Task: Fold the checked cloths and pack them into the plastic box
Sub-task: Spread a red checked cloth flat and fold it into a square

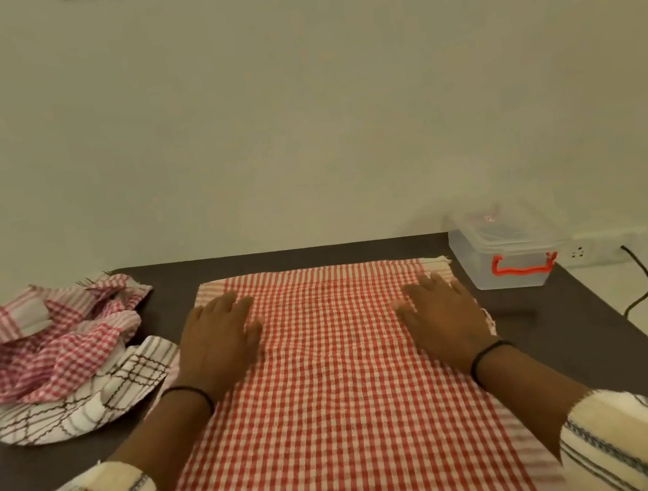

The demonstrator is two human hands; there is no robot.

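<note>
Pressing flat from the head view: my left hand (218, 340) and right hand (443, 317) lie open, fingers (427, 283) spread, gripping nothing, near the red checked cloth (338, 393)'s far end, its long axis running toward me. The plastic box (504, 253) sits nearer my right.

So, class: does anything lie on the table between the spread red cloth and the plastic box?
Nothing visible: bare table separates the red cloth from the plastic box; its lid looks shut, though.
</note>
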